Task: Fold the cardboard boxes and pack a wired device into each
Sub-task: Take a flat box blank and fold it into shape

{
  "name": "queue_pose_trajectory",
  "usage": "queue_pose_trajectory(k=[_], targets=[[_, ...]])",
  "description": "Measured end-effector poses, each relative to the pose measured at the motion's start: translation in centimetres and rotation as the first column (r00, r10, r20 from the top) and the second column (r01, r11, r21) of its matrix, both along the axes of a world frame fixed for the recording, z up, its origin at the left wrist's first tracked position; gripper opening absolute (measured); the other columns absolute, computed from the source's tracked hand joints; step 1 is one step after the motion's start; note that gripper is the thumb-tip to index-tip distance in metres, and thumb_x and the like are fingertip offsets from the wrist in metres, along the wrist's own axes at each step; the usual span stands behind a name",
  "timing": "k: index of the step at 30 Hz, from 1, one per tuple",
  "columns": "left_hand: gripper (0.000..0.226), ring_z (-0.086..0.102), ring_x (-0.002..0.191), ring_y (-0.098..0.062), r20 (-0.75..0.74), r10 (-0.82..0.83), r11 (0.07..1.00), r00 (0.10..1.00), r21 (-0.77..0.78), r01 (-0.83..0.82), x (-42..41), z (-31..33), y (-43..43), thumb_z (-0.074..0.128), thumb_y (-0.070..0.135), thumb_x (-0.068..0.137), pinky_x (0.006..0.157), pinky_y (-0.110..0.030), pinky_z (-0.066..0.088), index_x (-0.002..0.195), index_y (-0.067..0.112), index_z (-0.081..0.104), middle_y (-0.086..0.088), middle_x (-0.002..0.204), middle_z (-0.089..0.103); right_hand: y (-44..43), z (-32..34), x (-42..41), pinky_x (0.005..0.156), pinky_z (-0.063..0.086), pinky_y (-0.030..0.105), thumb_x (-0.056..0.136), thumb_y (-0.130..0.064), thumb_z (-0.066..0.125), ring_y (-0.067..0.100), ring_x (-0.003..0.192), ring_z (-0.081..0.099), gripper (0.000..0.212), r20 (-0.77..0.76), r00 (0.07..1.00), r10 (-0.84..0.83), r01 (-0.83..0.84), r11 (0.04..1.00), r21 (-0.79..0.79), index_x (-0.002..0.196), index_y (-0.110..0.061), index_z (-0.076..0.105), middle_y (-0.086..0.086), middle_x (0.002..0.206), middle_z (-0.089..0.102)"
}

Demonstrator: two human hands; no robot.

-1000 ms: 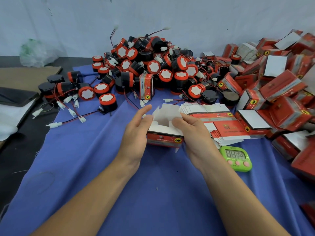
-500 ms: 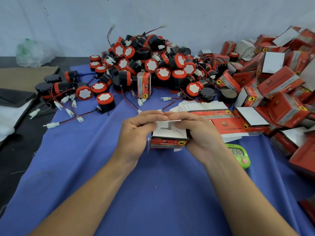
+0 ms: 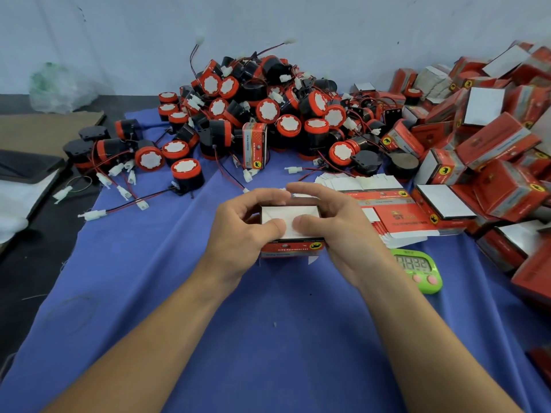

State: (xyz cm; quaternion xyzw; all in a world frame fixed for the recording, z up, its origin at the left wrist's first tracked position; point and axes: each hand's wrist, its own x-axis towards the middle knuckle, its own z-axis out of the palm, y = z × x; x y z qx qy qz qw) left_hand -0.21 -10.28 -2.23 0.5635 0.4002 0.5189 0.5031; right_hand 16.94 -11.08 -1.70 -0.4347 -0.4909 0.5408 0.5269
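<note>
A small red and white cardboard box (image 3: 293, 248) stands on the blue cloth in front of me, its white end flaps folded flat on top. My left hand (image 3: 243, 234) grips its left side, thumb pressing the flaps. My right hand (image 3: 337, 231) grips its right side, thumb on the same flaps, fingers curled over the far edge. Behind lies a big heap of black and red wired devices (image 3: 268, 111) with white connectors. A stack of flat unfolded boxes (image 3: 396, 216) lies just right of my hands.
A pile of folded red boxes (image 3: 489, 150) fills the right side. A green digital timer (image 3: 417, 269) sits by my right wrist. One upright box (image 3: 254, 146) stands among the devices. Loose wires (image 3: 119, 204) trail at the left; brown cardboard (image 3: 44, 132) lies beyond the cloth.
The box's white flaps stood open a second ago; both hands have folded them down flat, and the thumbs now press on the closed top.
</note>
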Motion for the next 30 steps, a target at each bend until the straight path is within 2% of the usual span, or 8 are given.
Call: queue_pose_trajectory(k=[6,9,15,19,22,26,28,30], targets=[[0.039,0.075,0.086,-0.013,-0.008,0.108,0.994,0.994,-0.018,-0.108,0.8,-0.1,-0.1,0.067,0.006,0.068,0.065,-0.024,0.059,0.091,0.034,0.081,0.006,0.096,0.079,-0.3,0.3,-0.6,0.079,0.063,0.038,0.084,0.014,0.065,0.025,0.096,0.075,0.040,0.129,0.987,-0.093,0.093,0.996,0.005,0.111,-0.013,0.078,0.007,0.103,0.078],[0.038,0.076,0.088,-0.014,-0.001,0.126,0.992,0.992,-0.012,-0.126,0.8,-0.3,-0.3,0.068,0.007,0.071,0.067,-0.026,0.061,0.092,0.034,0.082,0.006,0.098,0.080,-0.5,0.7,-0.8,0.078,0.063,0.035,0.094,-0.001,0.060,0.020,0.093,0.075,0.029,0.156,0.982,-0.102,0.108,0.994,-0.035,0.105,-0.018,0.081,0.003,0.100,0.079],[0.030,0.073,0.085,-0.011,0.110,0.109,0.993,0.988,-0.056,-0.104,0.6,0.1,-0.6,0.066,0.014,0.076,0.066,-0.020,0.056,0.092,0.032,0.085,0.003,0.095,0.079,-1.0,0.8,-1.2,0.050,0.049,0.032,0.104,-0.034,0.048,0.013,0.066,0.066,0.038,0.243,0.956,-0.162,0.177,0.983,-0.042,0.089,-0.029,0.082,-0.002,0.079,0.076],[0.028,0.073,0.086,-0.012,0.107,0.087,0.996,0.990,-0.034,-0.083,0.7,0.1,-0.8,0.066,0.016,0.077,0.067,-0.020,0.056,0.091,0.030,0.085,0.002,0.096,0.080,-0.9,0.6,-1.3,0.061,0.051,0.028,0.097,-0.048,0.047,0.008,0.073,0.068,0.039,0.255,0.958,-0.128,0.136,0.991,-0.011,0.087,-0.036,0.082,-0.006,0.084,0.078],[0.026,0.073,0.098,-0.011,0.136,0.105,0.994,0.985,0.019,-0.109,0.5,0.1,-1.1,0.069,0.025,0.082,0.078,-0.022,0.057,0.105,0.030,0.080,0.003,0.104,0.079,-0.8,0.7,-1.0,0.085,0.054,0.032,0.091,-0.033,0.057,0.021,0.096,0.073,0.029,0.114,0.990,-0.085,0.081,0.996,0.040,0.102,-0.020,0.081,0.004,0.098,0.079],[0.049,0.058,0.130,-0.003,-0.007,0.162,0.970,0.987,0.186,-0.158,0.4,-0.4,-1.2,0.064,0.051,0.085,0.105,-0.026,0.048,0.134,0.041,0.063,0.017,0.134,0.066,-0.8,1.1,-0.6,0.084,0.052,0.030,0.086,-0.011,0.064,0.022,0.095,0.068,0.029,-0.042,0.999,-0.034,0.041,0.985,0.168,0.112,-0.015,0.077,0.009,0.099,0.075],[0.061,0.050,0.136,0.002,0.001,0.144,0.983,0.990,0.111,-0.144,0.7,-0.8,-1.1,0.064,0.057,0.080,0.108,-0.025,0.045,0.140,0.049,0.052,0.020,0.145,0.057,-1.1,1.3,-0.8,0.078,0.053,0.022,0.077,0.004,0.064,0.014,0.092,0.066,0.041,0.020,0.997,-0.076,0.068,0.963,0.261,0.109,-0.019,0.077,0.003,0.092,0.076],[0.068,0.052,0.136,-0.001,-0.033,0.091,0.996,0.995,0.016,-0.090,1.0,-1.2,-0.7,0.068,0.058,0.071,0.113,-0.037,0.045,0.137,0.056,0.049,0.019,0.146,0.056,-1.3,1.1,-1.2,0.081,0.056,0.026,0.072,0.017,0.060,0.014,0.088,0.069,0.053,0.199,0.962,-0.186,0.099,0.919,0.382,0.101,-0.025,0.077,-0.003,0.083,0.077]])
